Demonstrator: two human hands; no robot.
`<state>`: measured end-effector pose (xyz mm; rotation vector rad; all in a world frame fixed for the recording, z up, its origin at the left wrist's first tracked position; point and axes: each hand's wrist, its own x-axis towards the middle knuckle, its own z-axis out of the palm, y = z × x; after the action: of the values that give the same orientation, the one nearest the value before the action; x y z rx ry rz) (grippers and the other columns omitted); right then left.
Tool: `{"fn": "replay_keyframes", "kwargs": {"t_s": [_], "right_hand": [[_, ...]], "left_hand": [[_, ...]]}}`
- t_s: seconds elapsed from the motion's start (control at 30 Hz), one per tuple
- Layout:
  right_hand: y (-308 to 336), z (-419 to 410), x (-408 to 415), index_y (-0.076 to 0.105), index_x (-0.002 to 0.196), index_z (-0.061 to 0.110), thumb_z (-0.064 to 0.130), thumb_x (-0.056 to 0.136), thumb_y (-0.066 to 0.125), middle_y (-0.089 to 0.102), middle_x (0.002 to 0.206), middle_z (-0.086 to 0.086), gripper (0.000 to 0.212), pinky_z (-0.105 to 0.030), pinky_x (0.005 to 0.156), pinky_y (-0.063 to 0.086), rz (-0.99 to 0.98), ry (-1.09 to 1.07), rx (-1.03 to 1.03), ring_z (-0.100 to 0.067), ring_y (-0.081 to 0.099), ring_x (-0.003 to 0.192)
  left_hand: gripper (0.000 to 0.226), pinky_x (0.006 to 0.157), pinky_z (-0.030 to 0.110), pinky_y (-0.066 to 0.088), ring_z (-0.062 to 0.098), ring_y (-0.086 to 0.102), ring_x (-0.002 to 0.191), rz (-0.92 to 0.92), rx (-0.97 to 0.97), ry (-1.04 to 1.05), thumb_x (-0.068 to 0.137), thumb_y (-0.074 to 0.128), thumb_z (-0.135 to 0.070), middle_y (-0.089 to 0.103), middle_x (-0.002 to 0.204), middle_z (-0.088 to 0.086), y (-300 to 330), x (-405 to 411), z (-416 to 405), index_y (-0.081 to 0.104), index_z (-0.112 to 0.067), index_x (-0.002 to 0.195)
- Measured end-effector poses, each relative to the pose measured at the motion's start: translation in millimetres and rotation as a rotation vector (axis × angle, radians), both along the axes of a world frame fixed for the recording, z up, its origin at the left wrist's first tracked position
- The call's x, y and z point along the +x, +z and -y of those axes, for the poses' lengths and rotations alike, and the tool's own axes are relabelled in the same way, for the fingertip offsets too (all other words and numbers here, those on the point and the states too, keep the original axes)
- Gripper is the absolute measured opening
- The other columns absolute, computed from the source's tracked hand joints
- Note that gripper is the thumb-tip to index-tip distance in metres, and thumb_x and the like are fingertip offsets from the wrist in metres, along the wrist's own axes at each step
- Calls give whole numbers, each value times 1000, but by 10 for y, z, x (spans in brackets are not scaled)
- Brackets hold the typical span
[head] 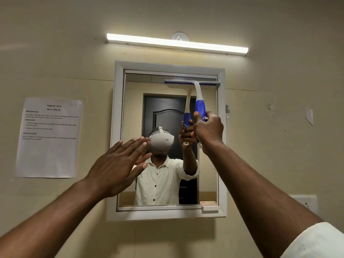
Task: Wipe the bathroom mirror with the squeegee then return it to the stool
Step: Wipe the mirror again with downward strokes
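My right hand (207,130) is wrapped tight round the blue grip of the white-and-blue plastic squeegee (199,98), whose straight blade lies flat on the glass just under the top edge of the white-framed rectangular wall mirror (119,127). All the glass below that fist is open. My left hand (119,164) is spread flat, fingers straight, holding nothing, at the frame's left edge. Beyond it a printed paper sheet (49,137) hangs on the cream painted wall (279,146).

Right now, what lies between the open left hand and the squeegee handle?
Head view: bare mirror glass between the left hand and the squeegee in the right hand.
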<state>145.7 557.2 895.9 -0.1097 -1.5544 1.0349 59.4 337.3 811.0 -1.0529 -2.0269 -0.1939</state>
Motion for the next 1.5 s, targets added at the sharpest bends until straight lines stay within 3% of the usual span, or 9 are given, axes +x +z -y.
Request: {"fn": "replay_keyframes", "kwargs": {"t_s": [0.2,0.27,0.37,0.5,0.67,0.83,1.07,1.27,1.5], "right_hand": [[-123,27,26,48,125,9,27,92,54,65,106,-19,39,-44,82,57,21,-7,-12,-33,68,86],[-183,30,21,49,124,10,28,91,55,65,101,-15,37,-32,69,58,16,-5,-16,-26,68,78],[-264,36,23,50,123,12,29,91,55,60,88,-4,36,-12,48,47,15,-2,-30,-11,63,62],[-324,59,35,50,124,13,29,91,55,61,93,-8,37,-27,61,56,27,11,-60,-21,66,71],[-357,111,85,51,122,13,29,91,55,63,94,-11,35,-37,71,57,32,39,-85,-24,65,76],[-402,165,139,51,120,14,29,91,55,63,93,-11,33,-35,70,57,29,84,-128,-25,67,79],[-555,177,129,53,103,22,30,90,57,58,78,2,16,-23,57,50,9,79,-147,-14,62,66],[-754,173,102,48,92,29,31,89,58,56,76,6,11,-27,65,54,16,60,-157,-13,63,70],[-976,218,140,56,105,20,32,90,57,60,83,-2,20,-33,68,57,47,35,-167,-18,64,73]], "left_hand": [[73,113,22,-12,-1,-21,136,5,-3,-7,75,-12,-68,-20,148,-18,-7,68,1,-18,-36,139],[72,113,22,-12,-1,-22,136,4,-10,-11,75,-12,-68,-21,148,-19,-19,95,2,-19,-36,140],[72,114,23,-11,-1,-20,137,2,-16,-15,76,-12,-67,-21,148,-19,-39,142,9,-18,-35,141],[66,114,23,-12,0,-20,138,15,-13,-5,83,-2,-63,-21,149,-17,-66,179,26,-18,-35,140],[67,118,26,-8,2,-15,142,23,-30,11,85,2,-61,-17,152,-15,-118,200,74,-16,-34,143],[68,119,27,-6,2,-14,142,45,-33,11,85,3,-61,-13,154,-14,-179,227,114,-14,-33,144],[73,118,25,-8,1,-15,141,48,-48,35,81,-5,-65,-13,155,-14,-226,267,138,-13,-32,146],[69,120,28,-4,1,-14,142,68,-46,16,84,2,-62,-11,156,-15,-255,272,128,-11,-33,146],[68,120,27,-4,1,-12,143,74,-45,3,86,4,-62,-9,156,-15,-353,231,115,-11,-33,146]]}}
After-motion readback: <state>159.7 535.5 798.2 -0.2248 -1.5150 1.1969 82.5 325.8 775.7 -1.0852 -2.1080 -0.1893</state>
